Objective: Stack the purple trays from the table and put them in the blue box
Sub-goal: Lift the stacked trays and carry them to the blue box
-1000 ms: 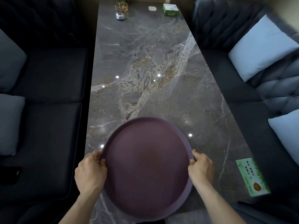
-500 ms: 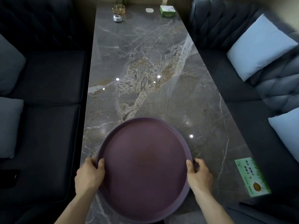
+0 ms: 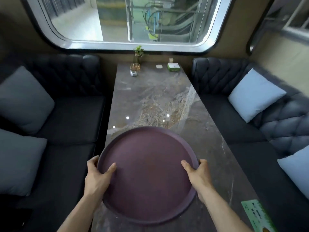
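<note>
A round purple tray (image 3: 147, 174) is held over the near end of the marble table (image 3: 155, 101), tilted slightly toward me. My left hand (image 3: 97, 178) grips its left rim, thumb lying on the inner surface. My right hand (image 3: 196, 174) grips the right rim the same way. I cannot tell whether more trays lie beneath the top one. No blue box is in view.
Dark sofas with pale cushions (image 3: 255, 94) flank the table on both sides. At the far end stand a small plant (image 3: 138, 52), a glass holder (image 3: 134, 66), and a green box (image 3: 173, 66). A green card (image 3: 257, 216) lies at the near right edge. A window (image 3: 130, 19) is behind.
The view has tipped up, revealing the window and far wall. Both hands keep hold of the tray, which has lifted and come closer, with the thumbs now further over the rim.
</note>
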Available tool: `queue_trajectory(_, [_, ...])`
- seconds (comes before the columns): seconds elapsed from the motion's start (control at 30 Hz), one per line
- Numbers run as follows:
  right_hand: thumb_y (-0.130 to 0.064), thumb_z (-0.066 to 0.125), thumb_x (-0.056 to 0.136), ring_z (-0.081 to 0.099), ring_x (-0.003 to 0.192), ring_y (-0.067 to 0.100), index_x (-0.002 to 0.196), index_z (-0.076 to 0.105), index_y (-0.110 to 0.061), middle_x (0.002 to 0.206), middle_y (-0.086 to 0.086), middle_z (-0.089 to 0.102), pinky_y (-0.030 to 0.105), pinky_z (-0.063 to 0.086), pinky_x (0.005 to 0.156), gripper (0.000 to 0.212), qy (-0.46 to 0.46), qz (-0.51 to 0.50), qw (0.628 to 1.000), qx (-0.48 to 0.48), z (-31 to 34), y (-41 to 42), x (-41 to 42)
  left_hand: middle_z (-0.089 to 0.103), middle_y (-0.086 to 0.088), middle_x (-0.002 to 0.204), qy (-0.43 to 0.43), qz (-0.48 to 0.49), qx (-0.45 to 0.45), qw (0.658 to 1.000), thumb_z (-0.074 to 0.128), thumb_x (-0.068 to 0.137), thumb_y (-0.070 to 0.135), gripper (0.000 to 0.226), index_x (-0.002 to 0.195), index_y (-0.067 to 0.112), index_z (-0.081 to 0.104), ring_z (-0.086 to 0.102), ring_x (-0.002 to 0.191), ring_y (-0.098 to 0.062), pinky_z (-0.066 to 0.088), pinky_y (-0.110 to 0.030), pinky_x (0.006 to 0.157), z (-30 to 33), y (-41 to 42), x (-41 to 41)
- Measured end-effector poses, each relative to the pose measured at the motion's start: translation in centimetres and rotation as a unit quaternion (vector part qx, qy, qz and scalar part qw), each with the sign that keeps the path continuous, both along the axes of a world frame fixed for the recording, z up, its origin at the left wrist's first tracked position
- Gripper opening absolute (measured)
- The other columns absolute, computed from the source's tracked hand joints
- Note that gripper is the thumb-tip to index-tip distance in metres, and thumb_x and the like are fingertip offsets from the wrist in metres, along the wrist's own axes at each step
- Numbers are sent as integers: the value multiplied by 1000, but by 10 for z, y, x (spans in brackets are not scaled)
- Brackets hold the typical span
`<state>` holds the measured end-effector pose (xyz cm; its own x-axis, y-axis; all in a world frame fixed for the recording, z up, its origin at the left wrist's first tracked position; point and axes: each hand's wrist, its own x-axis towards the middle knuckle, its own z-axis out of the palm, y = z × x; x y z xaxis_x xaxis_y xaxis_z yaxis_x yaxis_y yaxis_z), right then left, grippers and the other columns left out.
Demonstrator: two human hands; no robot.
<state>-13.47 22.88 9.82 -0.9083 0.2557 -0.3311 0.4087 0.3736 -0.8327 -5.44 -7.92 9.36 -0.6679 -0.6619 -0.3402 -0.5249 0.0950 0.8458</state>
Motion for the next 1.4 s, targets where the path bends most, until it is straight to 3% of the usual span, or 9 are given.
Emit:
queue_trajectory(0.07, [-52, 79, 73, 58, 115, 29, 136, 39, -7, 131, 12, 55, 46, 50, 98, 88, 44, 25, 999, -2, 46, -13, -20, 57, 11, 124, 56, -13, 4, 998, 87, 65, 47, 93, 144, 40, 38, 58, 111, -19, 49, -38, 96, 45, -11, -15])
queue_trajectory(0.2, [-67, 77, 64, 36, 143, 24, 155, 18, -28, 159, 1, 31, 38, 36, 110, 115, 148, 78, 986, 0, 149, -36, -43, 61, 9, 124, 138, -13, -4, 990, 92, 52, 48, 104, 143, 44, 42, 61, 115, -21, 51, -43, 99, 138, -35, -39])
queue_trajectory(0.4, [-55, 88, 58, 42, 138, 25, 153, 31, -30, 153, 1, 43, 42, 40, 110, 114, 256, 101, 961, 20, 270, -55, -56, 66, 6, 119, 229, 7, -36, 973, 94, 46, 43, 100, 136, 41, 51, 63, 110, -22, 52, -44, 97, 261, -57, -51])
queue_trajectory(0.57, [-49, 93, 52, 51, 129, 25, 151, 36, -28, 142, 3, 53, 44, 46, 105, 116, 304, 95, 948, -14, 336, -59, -57, 65, 7, 117, 274, 24, -49, 960, 95, 47, 40, 99, 136, 38, 53, 63, 105, -22, 54, -43, 92, 330, -60, -43])
queue_trajectory(0.97, [-46, 95, 51, 57, 122, 25, 149, 38, -30, 139, 2, 54, 46, 51, 100, 115, 322, 78, 943, -42, 370, 18, -31, 66, 0, 118, 293, 7, -34, 955, 96, 50, 34, 99, 139, 32, 52, 65, 105, -27, 55, -47, 92, 369, 19, -20])
queue_trajectory(1.2, [-48, 94, 52, 50, 131, 24, 151, 36, -29, 147, 0, 49, 44, 45, 106, 116, 316, 10, 949, 4, 371, 151, 4, 65, 1, 119, 287, -71, -11, 955, 96, 53, 33, 97, 139, 32, 52, 64, 105, -27, 56, -45, 92, 371, 147, -33])
queue_trajectory(1.4, [-47, 93, 54, 51, 130, 25, 151, 36, -29, 147, 0, 49, 42, 47, 104, 114, 302, -125, 943, 54, 365, 302, 62, 67, 0, 119, 291, -202, 26, 935, 97, 51, 33, 95, 135, 29, 55, 64, 105, -25, 54, -43, 93, 356, 297, -67])
